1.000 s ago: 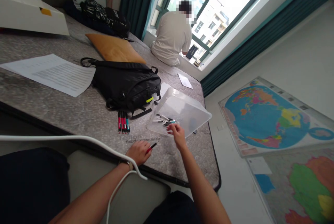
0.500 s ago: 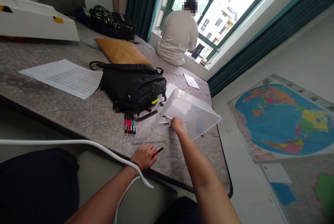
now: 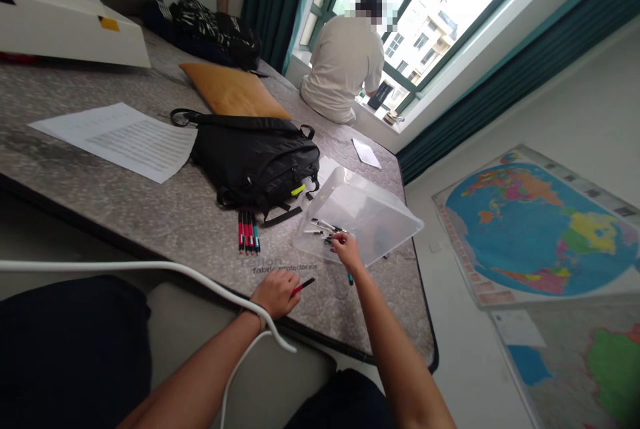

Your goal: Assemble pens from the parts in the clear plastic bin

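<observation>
My left hand rests near the front edge of the mattress, fingers curled around a red pen with a dark end that points right. At the mouth of a clear plastic bin lying on its side is my right hand, fingers drawn together among loose pens, black, white and grey. What is in its fingertips is too small to make out. The end of a teal pen shows beside my right wrist. Several red and teal pens lie side by side left of the bin.
A black backpack lies behind the pen row, with a printed sheet and brown envelope near it. A white cable crosses over my left wrist. Another person sits by the window, facing away.
My right hand has shifted slightly down and right at the bin's mouth, exposing more loose pens. The teal pen end has come into view. My left hand keeps the red pen almost in place.
</observation>
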